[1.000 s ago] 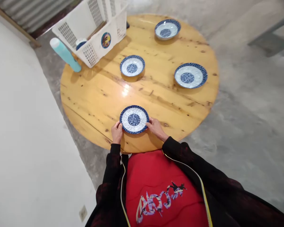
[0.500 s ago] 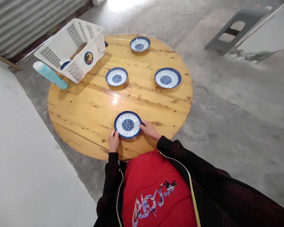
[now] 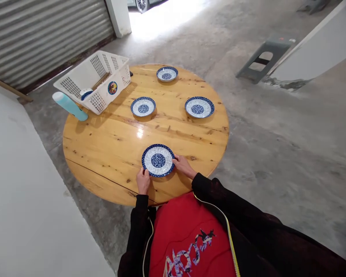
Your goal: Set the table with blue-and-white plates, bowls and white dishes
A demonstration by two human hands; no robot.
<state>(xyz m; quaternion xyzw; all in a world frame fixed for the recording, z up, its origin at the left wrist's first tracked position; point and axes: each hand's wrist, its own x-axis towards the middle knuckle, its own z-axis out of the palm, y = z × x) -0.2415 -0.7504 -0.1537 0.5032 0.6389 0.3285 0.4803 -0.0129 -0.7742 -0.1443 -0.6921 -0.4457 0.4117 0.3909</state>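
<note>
A blue-and-white patterned plate [image 3: 158, 160] is between my hands near the front edge of the round wooden table [image 3: 103, 154]. My left hand [image 3: 143, 180] pinches its lower left rim, and my right hand [image 3: 183, 165] grips its right rim with the thumb on top. Whether the plate touches the table I cannot tell. Three matching dishes lie beyond it: one plate [image 3: 143, 107] left of the middle, another plate [image 3: 199, 107] to the right, and a deeper-looking dish [image 3: 167, 74] at the far edge.
At the table's back left stands a white plastic basket [image 3: 119, 79] holding a blue-rimmed dish [image 3: 87, 93] and some brown sticks. A turquoise bottle [image 3: 70, 105] leans beside it. A grey stool [image 3: 261, 61] is on the concrete floor by a white pillar [image 3: 311, 57].
The camera view has tilted up, so the table sits lower in the picture and a car wheel shows at the top. Both hands keep their hold on the near plate.
</note>
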